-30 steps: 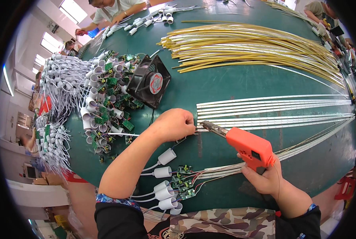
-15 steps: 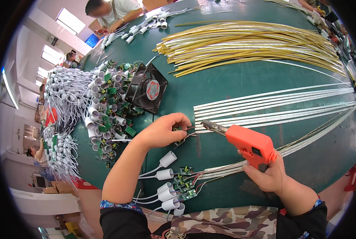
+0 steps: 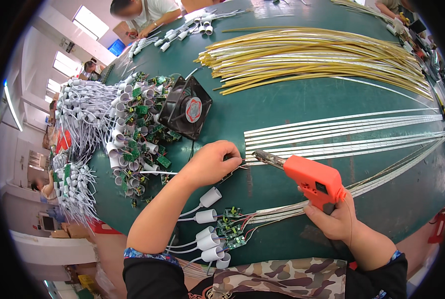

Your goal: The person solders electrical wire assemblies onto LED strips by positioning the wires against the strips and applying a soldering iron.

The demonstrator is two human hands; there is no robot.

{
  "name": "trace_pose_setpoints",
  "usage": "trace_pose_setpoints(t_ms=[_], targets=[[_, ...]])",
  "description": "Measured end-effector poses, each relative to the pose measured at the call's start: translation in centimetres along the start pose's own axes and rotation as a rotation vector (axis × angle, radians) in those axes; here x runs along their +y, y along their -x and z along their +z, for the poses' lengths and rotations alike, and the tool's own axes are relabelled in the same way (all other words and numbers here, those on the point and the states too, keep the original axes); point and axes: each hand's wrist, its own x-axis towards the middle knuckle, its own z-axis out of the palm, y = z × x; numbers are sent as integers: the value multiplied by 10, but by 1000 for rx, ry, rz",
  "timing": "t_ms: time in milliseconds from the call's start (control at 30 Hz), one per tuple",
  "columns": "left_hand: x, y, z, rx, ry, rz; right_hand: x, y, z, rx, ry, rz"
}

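Note:
My right hand [image 3: 336, 222] is wrapped round the grip of an orange soldering gun [image 3: 312, 178]. Its metal tip points left, at the near ends of thin silver strips [image 3: 332, 130] lying side by side on the table. By that tip, my left hand [image 3: 213, 163] pinches thin wires [image 3: 243, 166] against the strip ends. Whatever else lies under its palm is mostly hidden. Below my left hand, several white cylindrical caps [image 3: 206, 216] with white cables lie beside green circuit boards [image 3: 231, 228]. Red and white wires run from those boards to more strips [image 3: 277, 213].
A black fan [image 3: 186, 108] stands beyond my left hand. Left of it are heaped white caps with circuit boards [image 3: 137, 129] and cables. A bundle of yellow and silver strips [image 3: 312, 60] lies across the far side of the green table [image 3: 222, 117]. A person [image 3: 147, 17] works opposite.
My left hand has moved slightly right, and its thumb and fingers have closed closer to the strip ends. The soldering gun has barely moved.

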Motion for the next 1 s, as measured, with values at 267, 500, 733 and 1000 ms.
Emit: trace_pose_setpoints(t_ms=[267,500,733,1000], targets=[[4,-5,6,30,-103,-57,0,-3,3,-28,32,27],[5,-5,7,61,-125,-50,-2,-6,7,-65,83,-28],[6,-7,8,68,-161,-63,-1,-5,9,-47,90,-29],[6,-7,8,64,-158,-66,-8,-4,2,-14,23,6]])
